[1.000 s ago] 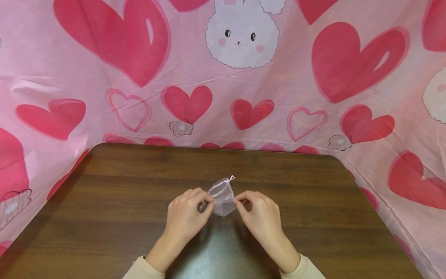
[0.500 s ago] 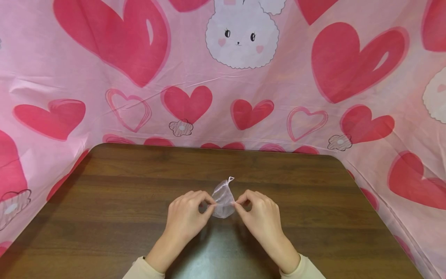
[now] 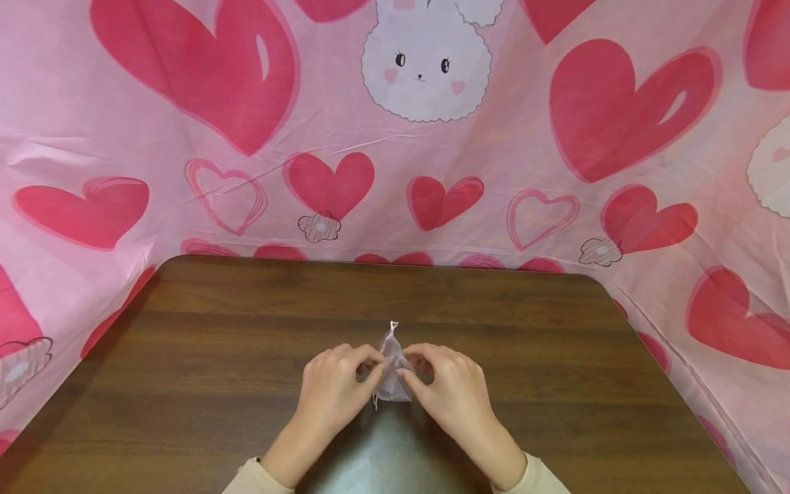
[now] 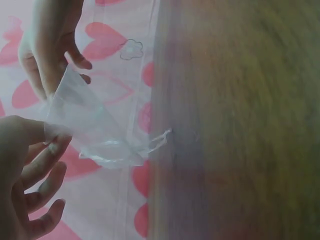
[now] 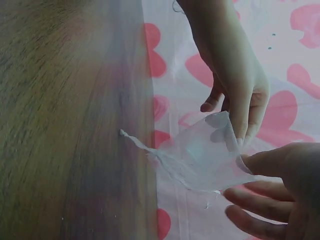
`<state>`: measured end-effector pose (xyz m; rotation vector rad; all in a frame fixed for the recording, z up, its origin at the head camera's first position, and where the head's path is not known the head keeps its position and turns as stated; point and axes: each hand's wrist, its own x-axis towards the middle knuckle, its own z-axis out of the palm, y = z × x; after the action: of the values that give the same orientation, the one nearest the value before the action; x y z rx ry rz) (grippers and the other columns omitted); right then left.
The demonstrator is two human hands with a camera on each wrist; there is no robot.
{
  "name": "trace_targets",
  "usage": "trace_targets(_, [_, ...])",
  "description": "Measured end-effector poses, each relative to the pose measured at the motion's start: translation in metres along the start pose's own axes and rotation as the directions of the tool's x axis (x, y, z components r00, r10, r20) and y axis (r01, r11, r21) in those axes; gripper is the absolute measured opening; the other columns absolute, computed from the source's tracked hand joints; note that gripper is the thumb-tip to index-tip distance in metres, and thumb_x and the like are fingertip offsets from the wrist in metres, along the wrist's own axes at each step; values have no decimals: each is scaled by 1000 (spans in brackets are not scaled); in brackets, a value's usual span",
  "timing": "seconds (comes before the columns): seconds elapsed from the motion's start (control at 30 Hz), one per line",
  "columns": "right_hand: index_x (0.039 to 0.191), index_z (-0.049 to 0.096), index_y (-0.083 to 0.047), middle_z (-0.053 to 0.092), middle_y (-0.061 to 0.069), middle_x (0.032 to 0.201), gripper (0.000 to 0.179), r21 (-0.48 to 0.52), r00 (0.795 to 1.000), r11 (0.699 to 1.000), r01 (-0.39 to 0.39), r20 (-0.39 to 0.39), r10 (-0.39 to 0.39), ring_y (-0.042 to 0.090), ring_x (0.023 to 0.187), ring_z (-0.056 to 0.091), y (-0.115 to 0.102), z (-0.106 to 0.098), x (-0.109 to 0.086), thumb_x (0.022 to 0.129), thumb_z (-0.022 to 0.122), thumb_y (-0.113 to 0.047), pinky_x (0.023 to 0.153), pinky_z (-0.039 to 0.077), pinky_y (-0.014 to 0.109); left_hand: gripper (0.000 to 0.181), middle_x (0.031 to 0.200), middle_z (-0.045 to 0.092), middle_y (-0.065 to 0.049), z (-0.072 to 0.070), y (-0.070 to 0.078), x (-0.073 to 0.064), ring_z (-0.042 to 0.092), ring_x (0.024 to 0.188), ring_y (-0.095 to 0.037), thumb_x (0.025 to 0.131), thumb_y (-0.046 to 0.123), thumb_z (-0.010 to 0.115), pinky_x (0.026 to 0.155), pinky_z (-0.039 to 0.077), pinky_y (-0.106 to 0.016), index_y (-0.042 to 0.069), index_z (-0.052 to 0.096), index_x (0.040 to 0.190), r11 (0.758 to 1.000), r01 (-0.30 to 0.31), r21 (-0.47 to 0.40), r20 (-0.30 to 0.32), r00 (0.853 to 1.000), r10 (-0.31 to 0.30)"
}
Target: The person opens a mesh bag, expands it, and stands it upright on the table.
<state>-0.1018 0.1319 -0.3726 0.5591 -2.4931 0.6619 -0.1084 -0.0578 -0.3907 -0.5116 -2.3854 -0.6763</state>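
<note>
A small sheer drawstring pouch (image 3: 395, 387), whitish and see-through, is held above the table between both hands. One string loop sticks out at its far end, and another string end hangs near the left fingers. My left hand (image 3: 336, 381) pinches the pouch's left side between thumb and index finger. On the other side my right hand (image 3: 453, 384) holds it with thumb and fingertips. In the left wrist view the pouch (image 4: 85, 115) has its string edge turned toward the table. The right wrist view shows the pouch (image 5: 205, 155) spread out flat, no contents visible.
The brown wooden table (image 3: 247, 309) has rounded far corners. Pink cloth (image 3: 345, 130) with red hearts and a white bunny print hangs behind it and along both sides.
Both hands have come slightly nearer to each other and to the body. The pouch has turned and bunched narrower, its string loop shifting left. The right thumb has moved inward.
</note>
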Motion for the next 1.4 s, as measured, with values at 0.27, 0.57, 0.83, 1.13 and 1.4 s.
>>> trace_targets(0.27, [85,79,-18,70,-6,73,10,-54,1000,998,-20,-25,18,13,63,64,3,-1,1,77,85,-16,51,46,29,15,59,55,14,0,-4,0,46,52,-4,74,20,86,48,38,-25,27,76,83,999,27,42,-61,998,-25])
trace_targets(0.57, [74,75,-22,69,-9,71,15,-58,998,998,-9,-68,5,16,62,65,7,0,1,71,89,-20,51,47,33,22,64,60,14,0,-3,0,48,59,-4,74,14,79,51,39,-26,29,77,90,997,54,48,1,999,-54])
trace_targets(0.83, [70,68,-24,67,-9,69,25,-53,997,998,-16,-71,12,9,56,56,7,1,1,66,92,-17,49,42,28,28,87,70,14,0,0,1,54,64,-4,72,22,86,53,43,-25,30,75,97,1000,12,9,21,1000,-13])
trace_targets(1.13, [66,61,-23,63,-6,64,33,-48,998,999,6,-55,-9,10,54,54,4,1,0,63,93,-15,48,42,29,28,86,68,16,0,0,1,55,66,-2,70,23,86,54,45,-24,28,75,95,996,-81,-24,-37,996,80])
trace_targets(1.4, [78,70,-25,63,-11,69,23,-30,999,999,-14,-33,13,5,59,55,5,0,1,69,91,-23,52,43,26,20,76,70,17,0,-3,1,59,63,-6,67,18,88,52,44,-26,29,79,81,998,-39,40,-97,994,42])
